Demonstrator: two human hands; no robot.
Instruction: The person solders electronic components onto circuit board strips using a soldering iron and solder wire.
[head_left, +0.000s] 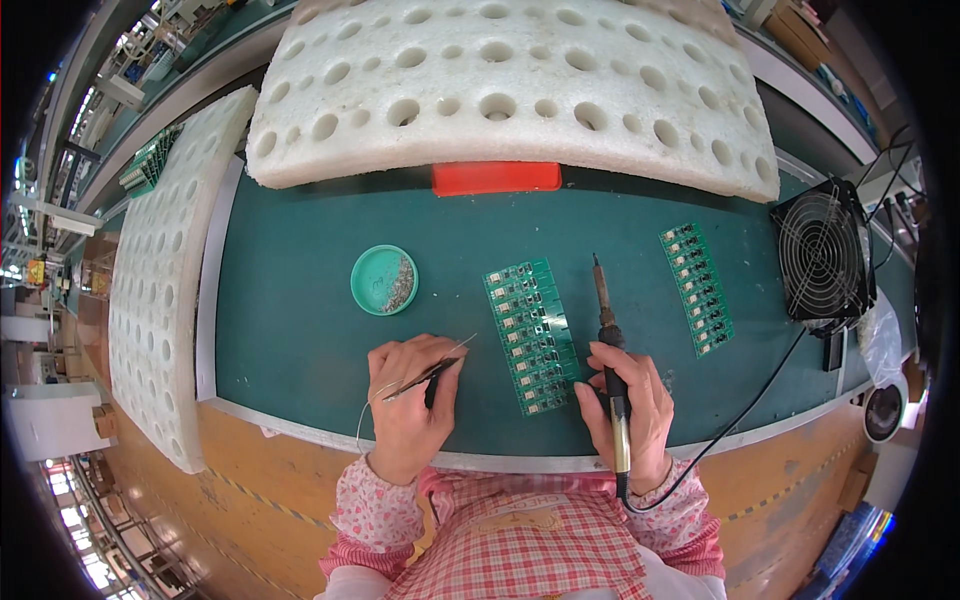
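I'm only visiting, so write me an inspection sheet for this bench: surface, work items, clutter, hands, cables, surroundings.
Surface: green benchtop, scattered pale specks.
Work items: one green circuit-board strip between the hands, a second strip further right; round green dish with small greyish bits.
Clutter: red bin at the rear foam block's front edge.
Left hand: holds a dark slim tool, probably tweezers, and thin wire.
Right hand: grips soldering iron, tip pointing away from the person.
Cables: black cable loops from the iron's rear towards the fan.
Surroundings: another holed foam block, left; orange-brown floor.
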